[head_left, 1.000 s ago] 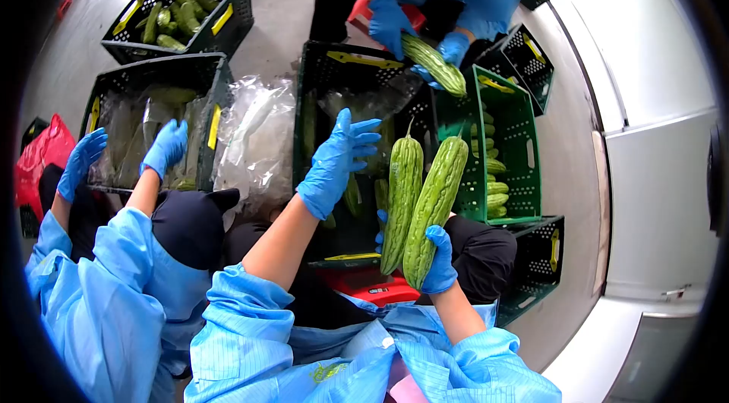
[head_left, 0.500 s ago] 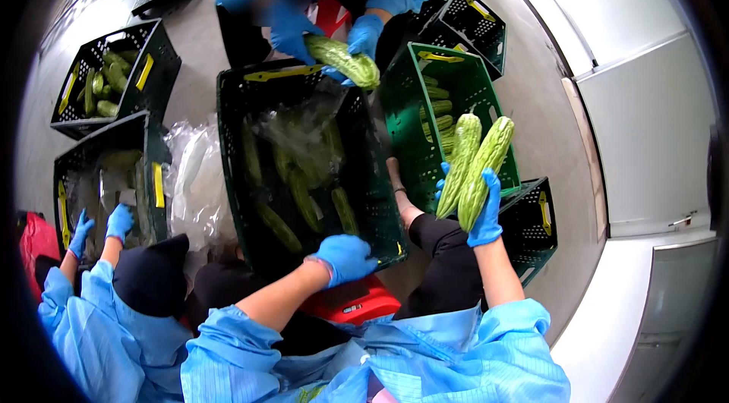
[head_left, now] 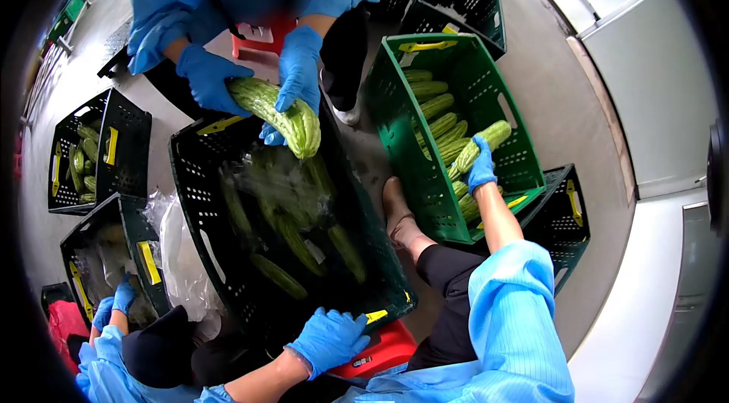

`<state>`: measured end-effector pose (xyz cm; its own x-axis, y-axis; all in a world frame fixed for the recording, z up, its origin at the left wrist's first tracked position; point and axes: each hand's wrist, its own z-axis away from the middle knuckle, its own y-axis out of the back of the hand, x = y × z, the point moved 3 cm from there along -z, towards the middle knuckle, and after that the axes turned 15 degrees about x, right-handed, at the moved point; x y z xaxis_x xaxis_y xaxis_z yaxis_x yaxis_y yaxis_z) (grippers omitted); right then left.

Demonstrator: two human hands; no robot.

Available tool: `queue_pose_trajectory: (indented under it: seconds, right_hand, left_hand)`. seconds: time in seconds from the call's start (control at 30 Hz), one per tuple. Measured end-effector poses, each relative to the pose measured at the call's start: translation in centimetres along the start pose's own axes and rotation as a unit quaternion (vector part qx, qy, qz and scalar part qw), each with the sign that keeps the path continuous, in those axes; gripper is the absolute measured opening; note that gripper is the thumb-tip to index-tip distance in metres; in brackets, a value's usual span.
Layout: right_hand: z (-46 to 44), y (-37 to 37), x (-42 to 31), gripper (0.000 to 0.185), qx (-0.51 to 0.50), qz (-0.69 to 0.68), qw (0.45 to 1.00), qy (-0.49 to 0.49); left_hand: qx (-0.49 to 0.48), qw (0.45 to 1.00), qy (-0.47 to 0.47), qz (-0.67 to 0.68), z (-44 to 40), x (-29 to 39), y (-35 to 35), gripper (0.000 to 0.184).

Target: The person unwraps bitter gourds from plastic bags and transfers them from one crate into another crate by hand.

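Note:
In my right hand (head_left: 482, 166) is a pale green bitter melon (head_left: 487, 146), gripped and tilted over the green crate (head_left: 395, 111). More bitter melons (head_left: 437, 105) lie in a row inside that crate. At the near edge of the dark crate (head_left: 387, 298) is my left hand (head_left: 329, 340), gloved, its fingers loosely bent and apart, nothing seen in it. Inside the dark crate, several bitter melons (head_left: 279, 275) lie partly under clear plastic film (head_left: 266, 183). Across from me, a co-worker's gloved hands (head_left: 298, 73) hold another bitter melon (head_left: 275, 111) over its far end.
At the left, a second co-worker's hands (head_left: 121, 298) reach into a crate (head_left: 148, 255). A farther crate (head_left: 125, 149) holds more melons. Plastic bags (head_left: 186, 259) lie between crates. Black crates (head_left: 566, 240) stand beyond the green one, and a red stool (head_left: 387, 350) is beneath me.
My right hand went from holding up two bitter melons to holding one low over the green crate. My left hand's fingers have loosened. The co-worker opposite leaned nearer with their melon.

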<state>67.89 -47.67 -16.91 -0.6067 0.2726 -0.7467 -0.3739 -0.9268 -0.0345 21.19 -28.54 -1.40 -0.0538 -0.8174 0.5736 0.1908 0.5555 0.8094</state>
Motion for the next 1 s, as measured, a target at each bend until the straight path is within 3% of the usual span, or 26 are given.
queue_pose_trajectory:
  seconds: [0.07, 0.13, 0.2, 0.3, 0.43, 0.53, 0.6, 0.7, 0.77, 0.8, 0.83, 0.9, 1.0]
  right_hand:
    - [-3.9, -1.9, 0.3, 0.056, -0.012, 0.044, 0.995, 0.083]
    - [-6.5, -4.4, 0.8, 0.053, 0.009, 0.031, 0.996, 0.085]
    - [-8.9, -6.5, 1.8, 0.049, 0.027, -0.006, 0.989, 0.146]
    - [-13.8, -6.9, 4.4, 0.046, -0.006, -0.001, 0.996, 0.086]
    - [-11.0, -8.1, 4.2, 0.052, -0.063, 0.092, 0.992, -0.052]
    - [-12.4, -7.3, 4.0, 0.065, -0.013, 0.207, 0.969, -0.134]
    - [-11.5, -7.3, 3.9, 0.071, -0.004, 0.226, 0.966, -0.128]
    - [-10.6, -7.8, 2.6, 0.063, -0.046, 0.289, 0.956, 0.011]
    - [-10.3, -8.0, 1.2, 0.048, -0.056, 0.29, 0.932, 0.211]
    - [-7.7, -8.6, -0.1, 0.045, -0.012, 0.265, 0.92, 0.288]
    - [-5.0, -9.3, -0.9, 0.045, -0.023, 0.222, 0.933, 0.282]
    - [-1.4, -10.5, -2.9, 0.046, -0.062, 0.165, 0.945, 0.276]
    - [7.5, -11.6, -3.5, 0.044, -0.128, 0.165, 0.92, 0.331]
  left_hand:
    - [-0.051, 0.998, 0.007, 0.02, -0.4, -0.3, 0.0, 0.037]
    - [-0.065, 0.998, 0.014, 0.024, -0.7, -1.0, -0.5, 0.039]
    - [-0.082, 0.996, 0.038, 0.006, -1.4, -1.9, -0.7, 0.041]
    - [-0.043, 0.997, 0.056, -0.016, -1.5, -2.8, -1.1, 0.041]
    - [-0.114, 0.987, 0.105, 0.035, -1.6, -3.1, -2.0, 0.043]
    - [-0.146, 0.984, 0.093, 0.04, -1.5, -2.7, -2.0, 0.043]
    - [-0.127, 0.988, 0.084, 0.036, -0.9, -2.3, -2.3, 0.041]
    - [-0.093, 0.993, 0.067, 0.01, -0.2, -1.5, -2.7, 0.037]
    - [-0.08, 0.995, 0.057, 0.007, 0.1, -0.8, -2.6, 0.034]
    - [-0.074, 0.996, 0.051, 0.003, 0.5, -0.6, -2.6, 0.033]
    - [0.004, 1.0, 0.03, -0.006, 1.1, -0.4, -3.1, 0.027]
    - [-0.016, 0.999, 0.035, 0.005, 1.5, 0.0, -2.6, 0.025]
    - [-0.059, 0.998, 0.038, 0.006, 1.6, 0.1, -1.8, 0.02]
